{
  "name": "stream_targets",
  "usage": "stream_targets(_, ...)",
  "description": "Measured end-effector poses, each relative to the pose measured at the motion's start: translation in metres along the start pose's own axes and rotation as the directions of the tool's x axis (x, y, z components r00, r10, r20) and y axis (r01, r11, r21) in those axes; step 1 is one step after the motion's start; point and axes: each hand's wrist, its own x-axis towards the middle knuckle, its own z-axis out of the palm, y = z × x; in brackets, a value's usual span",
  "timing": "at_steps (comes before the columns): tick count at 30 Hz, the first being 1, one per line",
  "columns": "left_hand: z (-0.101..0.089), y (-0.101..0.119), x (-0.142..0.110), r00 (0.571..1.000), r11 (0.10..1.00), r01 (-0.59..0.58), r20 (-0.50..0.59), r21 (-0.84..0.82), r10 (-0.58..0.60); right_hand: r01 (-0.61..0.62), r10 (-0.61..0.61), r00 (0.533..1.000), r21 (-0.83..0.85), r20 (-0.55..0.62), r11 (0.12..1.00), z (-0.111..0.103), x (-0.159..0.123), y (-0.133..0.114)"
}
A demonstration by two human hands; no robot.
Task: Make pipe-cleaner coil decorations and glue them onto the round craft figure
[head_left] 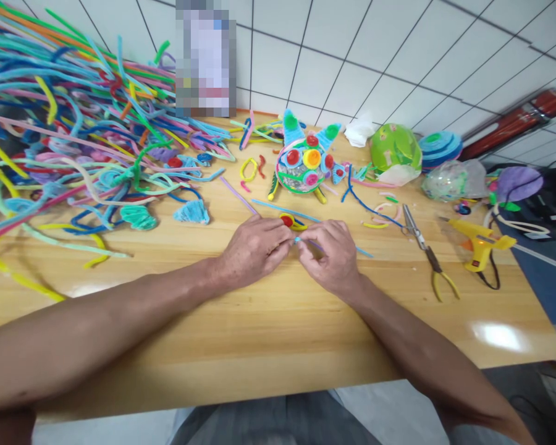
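Observation:
My left hand [262, 247] and my right hand [331, 253] meet over the middle of the wooden table, fingertips pinched together. Between them shows a small light blue bit of pipe cleaner [297, 240], mostly hidden by the fingers. A purple pipe cleaner [237, 194] sticks out behind my left hand; whether it is held I cannot tell. Just beyond the hands lie a long blue pipe cleaner [278, 208] and a red and yellow coiled piece [287, 220]. Farther back stands a round animal-like figure [301, 170] with blue ears, red and yellow discs and yellow-tipped feet.
A large heap of coloured pipe cleaners [74, 142] covers the left side. To the right lie scissors [413, 225], yellow-handled pliers [438, 272] and a yellow glue gun [482, 241]. A green ball [395, 151] and a clear plastic piece [451, 180] are by the tiled wall.

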Motion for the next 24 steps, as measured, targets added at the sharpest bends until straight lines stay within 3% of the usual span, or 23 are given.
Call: stream_targets(24,-0.0006,0.0002,0.0000,0.999,1.000,0.015,0.033,0.007,-0.016,0.002,-0.001,1.000,-0.001,0.023,1.000,-0.0018,-0.0004,0.0003)
